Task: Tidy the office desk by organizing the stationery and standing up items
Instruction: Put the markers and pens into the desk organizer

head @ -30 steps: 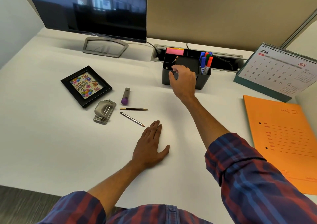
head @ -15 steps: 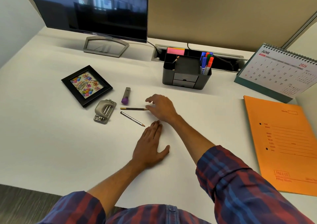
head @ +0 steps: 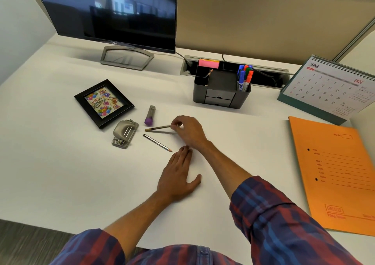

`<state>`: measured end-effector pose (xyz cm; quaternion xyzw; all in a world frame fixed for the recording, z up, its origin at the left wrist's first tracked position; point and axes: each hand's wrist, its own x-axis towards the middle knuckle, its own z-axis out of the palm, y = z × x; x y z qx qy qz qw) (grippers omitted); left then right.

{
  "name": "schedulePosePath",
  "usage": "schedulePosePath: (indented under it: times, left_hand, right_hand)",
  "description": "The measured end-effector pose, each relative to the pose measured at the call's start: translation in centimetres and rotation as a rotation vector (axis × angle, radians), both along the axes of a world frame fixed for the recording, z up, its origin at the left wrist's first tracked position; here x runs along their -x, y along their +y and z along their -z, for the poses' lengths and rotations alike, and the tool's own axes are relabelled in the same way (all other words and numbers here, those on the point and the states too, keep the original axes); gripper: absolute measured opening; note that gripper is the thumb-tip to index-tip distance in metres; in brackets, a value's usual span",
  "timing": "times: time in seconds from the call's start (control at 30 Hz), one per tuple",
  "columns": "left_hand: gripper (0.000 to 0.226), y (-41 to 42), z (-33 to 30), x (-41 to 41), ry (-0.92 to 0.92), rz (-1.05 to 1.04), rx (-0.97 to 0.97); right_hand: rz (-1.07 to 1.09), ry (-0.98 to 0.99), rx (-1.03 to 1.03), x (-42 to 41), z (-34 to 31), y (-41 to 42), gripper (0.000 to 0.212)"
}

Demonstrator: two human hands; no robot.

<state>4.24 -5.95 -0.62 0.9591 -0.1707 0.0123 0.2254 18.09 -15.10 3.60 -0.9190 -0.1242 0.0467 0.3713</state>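
My right hand point(head: 188, 131) pinches the right end of a gold-tipped pencil point(head: 157, 128) lying on the white desk point(head: 60, 173). A second, dark pencil point(head: 157, 143) lies just below it, its tip near my left hand point(head: 176, 175), which rests flat with fingers apart and holds nothing. A purple-capped tube point(head: 149, 116), a grey hole punch point(head: 124, 133) and a black picture frame point(head: 103, 102) lying flat sit to the left. The black desk organizer point(head: 221, 88) at the back holds markers, a pencil and pink sticky notes.
A monitor point(head: 113, 13) on a grey stand is at the back left. A desk calendar point(head: 332, 88) stands at the right, with an orange file folder point(head: 341, 173) lying in front of it. A cable slot runs behind the organizer.
My right hand left the organizer, came down and to the left, and closed its fingers on the gold-tipped pencil's end. My left hand stayed flat on the desk.
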Motion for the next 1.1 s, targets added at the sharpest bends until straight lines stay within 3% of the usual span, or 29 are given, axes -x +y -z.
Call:
schedulePosePath:
  times: [0.17,0.37,0.5,0.63,0.83,1.1]
  left_hand:
    - [0.082,0.0,0.1,0.0,0.010,0.005,-0.005]
    - [0.082,0.0,0.2,0.0,0.019,0.002,-0.003]
    - [0.082,0.0,0.3,0.0,0.020,0.002,-0.007]
    - [0.082,0.0,0.3,0.0,0.021,0.002,-0.013]
    - [0.082,0.0,0.3,0.0,0.019,0.003,-0.016]
    - [0.081,0.1,0.4,0.0,0.010,0.001,-0.011]
  right_hand:
    - [0.145,-0.065,-0.324,-1.4,-2.6,-0.9,0.011]
    - [0.296,-0.346,-0.397,-4.2,-6.8,-3.2,0.014]
    - [0.390,-0.567,-0.301,-7.0,-9.1,-5.8,0.013]
    - [0.446,-0.654,-0.120,-9.3,-10.2,-7.9,0.013]
    - [0.393,-0.616,0.129,-10.7,-9.4,-8.7,0.018]
    - [0.334,-0.483,0.236,-11.4,-8.3,-8.2,0.021]
